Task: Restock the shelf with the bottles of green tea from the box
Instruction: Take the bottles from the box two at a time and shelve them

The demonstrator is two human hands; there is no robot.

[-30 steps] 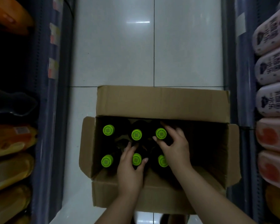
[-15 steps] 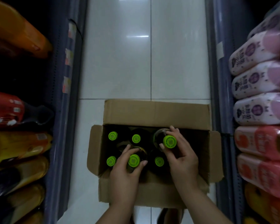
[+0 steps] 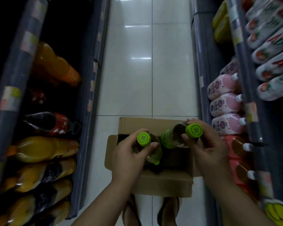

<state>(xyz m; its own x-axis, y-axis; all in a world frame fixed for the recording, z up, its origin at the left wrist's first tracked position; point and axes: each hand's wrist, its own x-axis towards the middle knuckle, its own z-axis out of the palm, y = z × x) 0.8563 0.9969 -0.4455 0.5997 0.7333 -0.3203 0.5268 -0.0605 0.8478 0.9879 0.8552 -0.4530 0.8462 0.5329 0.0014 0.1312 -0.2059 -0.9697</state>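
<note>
lift step: left hand [image 3: 129, 154] and right hand [image 3: 204, 144] each grip a green tea bottle [image 3: 144, 139] above box [image 3: 163, 181]; next, carry to shelf.

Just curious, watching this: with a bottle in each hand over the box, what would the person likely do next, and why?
Probably lift both clear and turn toward a shelf. The left hand grips one bottle by its neck and the right hand another bottle, both already raised above the box. Which shelf takes green tea isn't visible.
</note>
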